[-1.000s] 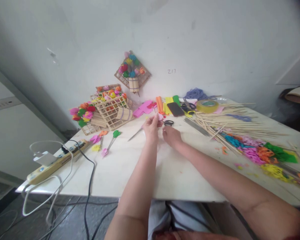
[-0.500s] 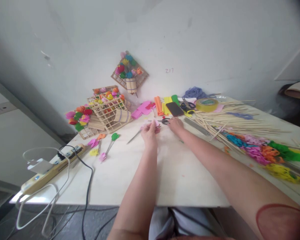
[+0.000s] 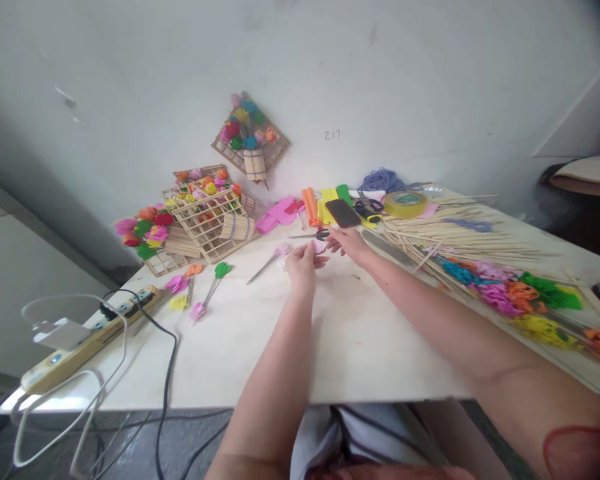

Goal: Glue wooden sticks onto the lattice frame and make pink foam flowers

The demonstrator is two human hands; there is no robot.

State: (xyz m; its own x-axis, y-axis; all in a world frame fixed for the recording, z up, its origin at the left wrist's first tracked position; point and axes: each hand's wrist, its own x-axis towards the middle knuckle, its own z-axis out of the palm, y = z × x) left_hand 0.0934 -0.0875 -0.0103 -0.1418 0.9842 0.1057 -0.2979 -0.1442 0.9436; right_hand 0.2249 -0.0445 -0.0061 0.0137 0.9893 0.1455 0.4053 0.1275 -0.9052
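My left hand [image 3: 303,259] hovers over the middle of the white table [image 3: 260,347], fingers pinched on a small pink foam piece [image 3: 318,247] with a thin stick [image 3: 265,267] running out to its left. My right hand [image 3: 349,241] reaches forward just right of it, fingers curled at the black-handled scissors [image 3: 316,234] that lie on the table. Whether it grips them is unclear.
Stick baskets with foam flowers [image 3: 205,213] stand at back left, finished flowers [image 3: 200,293] lie nearer. A phone [image 3: 343,212], tape roll [image 3: 406,203], bamboo skewers [image 3: 460,237] and coloured foam scraps [image 3: 520,297] fill the right. A power strip [image 3: 85,333] with cables sits at the left edge.
My right hand moved forward from beside the left hand to the scissors. The left hand dropped slightly with the pink piece. The camera tilted a little.
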